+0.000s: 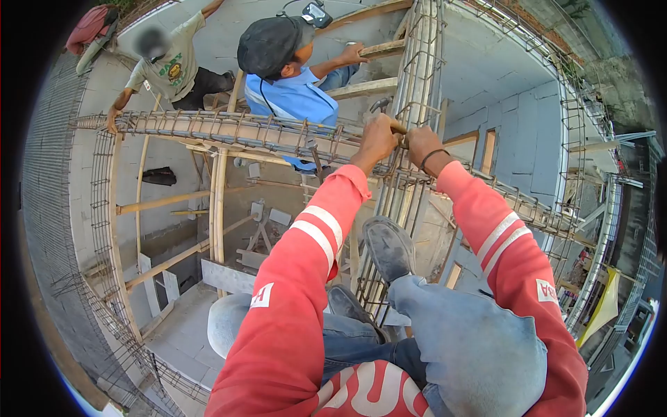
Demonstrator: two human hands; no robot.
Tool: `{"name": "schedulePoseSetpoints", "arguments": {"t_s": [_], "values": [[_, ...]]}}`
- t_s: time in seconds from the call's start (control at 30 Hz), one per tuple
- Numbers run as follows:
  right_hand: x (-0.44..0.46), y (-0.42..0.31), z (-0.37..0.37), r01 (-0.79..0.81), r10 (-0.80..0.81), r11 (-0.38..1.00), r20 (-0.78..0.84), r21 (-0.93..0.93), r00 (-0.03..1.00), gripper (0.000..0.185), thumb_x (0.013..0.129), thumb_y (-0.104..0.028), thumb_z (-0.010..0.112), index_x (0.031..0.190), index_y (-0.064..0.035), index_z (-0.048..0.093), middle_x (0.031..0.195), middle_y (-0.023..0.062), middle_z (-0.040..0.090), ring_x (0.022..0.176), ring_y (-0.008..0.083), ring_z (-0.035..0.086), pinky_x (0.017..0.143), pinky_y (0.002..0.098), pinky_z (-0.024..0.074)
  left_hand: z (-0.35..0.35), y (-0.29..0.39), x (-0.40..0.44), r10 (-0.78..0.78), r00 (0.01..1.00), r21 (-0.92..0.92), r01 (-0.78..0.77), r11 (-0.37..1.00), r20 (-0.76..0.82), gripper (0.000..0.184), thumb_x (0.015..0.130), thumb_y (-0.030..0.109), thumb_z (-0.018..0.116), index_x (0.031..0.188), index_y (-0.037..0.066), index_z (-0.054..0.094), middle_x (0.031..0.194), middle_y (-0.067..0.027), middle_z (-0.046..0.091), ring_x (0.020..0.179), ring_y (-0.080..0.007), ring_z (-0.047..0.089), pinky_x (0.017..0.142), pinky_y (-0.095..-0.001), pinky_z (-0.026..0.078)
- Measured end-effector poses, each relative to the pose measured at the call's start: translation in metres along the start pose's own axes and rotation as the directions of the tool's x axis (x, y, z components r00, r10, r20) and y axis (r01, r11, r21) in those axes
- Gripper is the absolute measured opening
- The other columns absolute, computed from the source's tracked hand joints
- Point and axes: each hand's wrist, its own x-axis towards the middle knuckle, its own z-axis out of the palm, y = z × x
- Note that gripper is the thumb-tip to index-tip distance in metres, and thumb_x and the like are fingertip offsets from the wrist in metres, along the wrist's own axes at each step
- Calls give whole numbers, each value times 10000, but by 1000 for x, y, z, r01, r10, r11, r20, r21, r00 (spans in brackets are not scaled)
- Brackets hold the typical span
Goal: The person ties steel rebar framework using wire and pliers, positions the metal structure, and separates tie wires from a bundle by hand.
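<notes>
My left hand [377,141] is closed over the crossing of the rebar cages. A dark, curved metal tool head [380,105] sticks out just above this fist; the rest of the tool is mostly hidden. Close beside it, my right hand [425,147] is closed at the bars, and what its fingers hold is hidden. Both hands are at the long rebar cage [419,76], where the crossing rebar cage [229,128] meets it. My boot [389,247] rests on the bars below my hands.
A person in a blue shirt [288,97] is just beyond the crossing cage. Another person [170,69] reaches to the cage's left end. Bamboo poles [218,208] stand below, above a floor [174,340] far down. A grey block wall [517,139] rises at right.
</notes>
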Motion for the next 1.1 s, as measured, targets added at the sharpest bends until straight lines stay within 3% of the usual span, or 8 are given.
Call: {"name": "schedulePoseSetpoints", "arguments": {"t_s": [0.13, 0.37, 0.43, 0.53, 0.7, 0.77, 0.93, 1.1], "values": [[-18, 1, -14, 177, -195, 969, -95, -171, 976, 129, 836, -86, 584, 871, -15, 686, 1051, 214, 665, 852, 377, 687, 722, 457, 569, 8, -14, -4, 341, 911, 81, -332, 940, -231, 225, 732, -21, 678, 923, 58, 768, 802, -173, 699, 739, -398, 652, 716, -449, 526], [10, -6, -58, 424, -451, 825, 17, -373, 892, 123, 840, -142, 587, 809, -87, 692, 1005, 165, 680, 826, 339, 697, 673, 452, 559, 12, 2, -19, 112, 994, 208, -109, 972, -6, 256, 694, 66, 757, 924, -37, 705, 871, -243, 688, 863, -410, 663, 808, -474, 515], [40, 1, -64, 549, -525, 798, 164, -249, 836, 111, 818, -188, 643, 810, -106, 717, 934, 133, 693, 833, 320, 697, 667, 458, 547, 17, 8, -23, 98, 980, -89, -115, 989, -175, 600, 648, 104, 821, 1160, -51, 549, 856, -231, 689, 855, -412, 653, 791, -489, 500], [65, -2, -78, 569, -495, 801, 327, -188, 805, 143, 795, -242, 688, 868, -146, 765, 828, 80, 722, 763, 281, 682, 659, 431, 534, 31, 23, -25, 23, 946, 96, 8, 995, -323, 789, 672, 132, 833, 1306, 14, 377, 861, -202, 692, 842, -405, 650, 772, -496, 493], [100, 63, -34, 551, -594, 804, 349, 225, 725, 185, 847, -282, 707, 905, -113, 752, 743, 55, 701, 655, 199, 626, 591, 357, 496, 40, 19, -21, -27, 923, 0, 30, 1000, -383, 738, 715, 158, 826, 1304, 46, 395, 793, -167, 697, 792, -397, 672, 726, -489, 497], [79, 77, -18, -15, -300, 818, 449, 575, 842, 265, 878, -308, 706, 868, -46, 744, 714, 77, 669, 628, 125, 597, 533, 321, 467, 26, 13, -27, 30, 925, -40, -49, 998, -379, 708, 725, 163, 822, 1297, 51, 420, 740, -140, 698, 748, -382, 685, 681, -480, 502], [6, 47, 12, -214, 4, 768, 329, 604, 944, 303, 912, -328, 655, 895, -34, 728, 718, 111, 679, 631, 179, 634, 556, 343, 501, 6, -3, 4, 68, 994, -90, -76, 993, -86, 612, 760, 148, 798, 1257, 54, 452, 753, -168, 695, 796, -394, 676, 761, -491, 491], [-11, 15, 24, -66, 88, 990, -182, 124, 979, 307, 892, -274, 644, 841, 26, 689, 793, 233, 694, 776, 383, 700, 741, 470, 537, 19, -2, 11, 24, 987, 69, -13, 998, -160, 347, 738, 152, 812, 1026, 35, 657, 710, -162, 694, 738, -364, 682, 712, -461, 500]]}}
